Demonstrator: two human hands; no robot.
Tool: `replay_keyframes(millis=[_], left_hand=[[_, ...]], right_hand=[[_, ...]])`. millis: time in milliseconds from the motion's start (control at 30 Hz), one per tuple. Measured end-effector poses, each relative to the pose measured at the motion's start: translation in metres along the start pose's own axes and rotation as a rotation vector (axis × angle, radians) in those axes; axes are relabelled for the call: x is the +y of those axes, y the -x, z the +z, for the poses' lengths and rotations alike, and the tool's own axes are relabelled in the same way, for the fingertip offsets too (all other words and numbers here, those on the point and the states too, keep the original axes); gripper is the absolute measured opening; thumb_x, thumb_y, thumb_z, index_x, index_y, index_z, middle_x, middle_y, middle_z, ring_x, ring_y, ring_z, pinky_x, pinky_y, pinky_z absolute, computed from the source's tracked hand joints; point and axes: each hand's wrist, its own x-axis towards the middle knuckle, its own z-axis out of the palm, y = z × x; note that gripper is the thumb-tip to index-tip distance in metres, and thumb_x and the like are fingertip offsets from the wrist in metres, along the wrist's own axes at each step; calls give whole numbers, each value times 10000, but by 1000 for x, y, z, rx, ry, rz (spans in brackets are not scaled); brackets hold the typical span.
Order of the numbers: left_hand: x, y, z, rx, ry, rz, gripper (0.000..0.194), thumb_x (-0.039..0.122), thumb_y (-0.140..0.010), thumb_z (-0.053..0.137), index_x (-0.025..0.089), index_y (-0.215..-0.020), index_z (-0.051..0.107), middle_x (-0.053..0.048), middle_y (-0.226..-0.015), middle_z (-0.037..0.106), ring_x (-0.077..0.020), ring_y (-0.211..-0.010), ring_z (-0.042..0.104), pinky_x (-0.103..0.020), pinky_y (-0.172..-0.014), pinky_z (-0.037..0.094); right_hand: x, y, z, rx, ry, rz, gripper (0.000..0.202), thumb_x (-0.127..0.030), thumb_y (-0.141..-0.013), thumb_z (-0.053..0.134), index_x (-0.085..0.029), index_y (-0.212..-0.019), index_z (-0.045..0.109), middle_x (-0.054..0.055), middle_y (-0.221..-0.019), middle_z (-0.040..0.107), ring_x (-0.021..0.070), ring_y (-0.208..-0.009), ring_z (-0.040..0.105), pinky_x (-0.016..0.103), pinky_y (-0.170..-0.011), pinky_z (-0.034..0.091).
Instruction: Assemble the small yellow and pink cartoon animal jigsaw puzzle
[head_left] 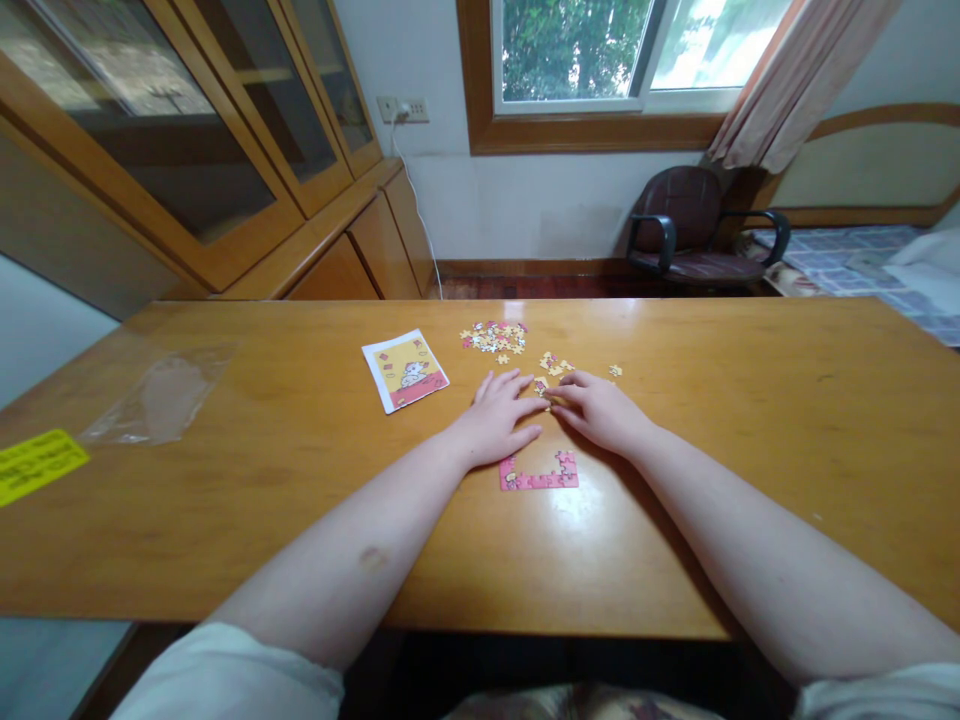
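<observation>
Pink joined puzzle pieces (pixel 540 481) form a U-shaped border on the wooden table. My left hand (pixel 499 415) lies just above its left side, palm down with fingers spread, one fingertip reaching toward small yellow pieces. My right hand (pixel 596 408) is bent at the fingers, its fingertips at a small piece (pixel 541 384) and others partly hidden under them. Whether it grips one cannot be made out. Beyond the hands are a pile of loose pieces (pixel 495 337), a small yellow cluster (pixel 553 364) and a lone piece (pixel 616 371).
A picture card (pixel 409 371) lies left of the pile. Farther left are a clear plastic bag (pixel 165 395) and a yellow label (pixel 41 465). Past the table (pixel 750 400) stand a cabinet (pixel 360 240), a chair (pixel 686 225) and a bed (pixel 862 250).
</observation>
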Motion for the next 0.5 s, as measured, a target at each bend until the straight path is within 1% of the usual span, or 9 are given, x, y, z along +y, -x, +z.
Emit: replay_keyframes(millis=[100, 233, 500], left_hand=[[1, 0, -1, -10, 1, 8, 395, 448, -866, 528, 338, -1240, 590, -45, -1483, 374, -307, -1406, 217, -596, -1141, 93], [0, 1, -1, -7, -1, 9, 400, 450, -870, 521, 337, -1248, 587, -50, -1479, 379, -311, -1403, 219, -598, -1139, 100], [0, 1, 0, 11, -24, 7, 395, 436, -871, 523, 320, -1243, 588, -56, -1480, 378, -302, -1405, 227, -591, -1139, 122]], right_hand=[[3, -1, 5, 6, -5, -8, 273, -325, -908, 519, -217, -1085, 696, 95, -1046, 630, 190, -907, 615, 322, -829, 486], [3, -2, 8, 18, -26, -6, 261, -318, -906, 526, -207, -1060, 704, 93, -1011, 634, 184, -894, 614, 315, -823, 487], [3, -1, 3, 50, -57, -23, 235, -302, -887, 542, -196, -1030, 695, 93, -1012, 628, 189, -900, 608, 327, -838, 489]])
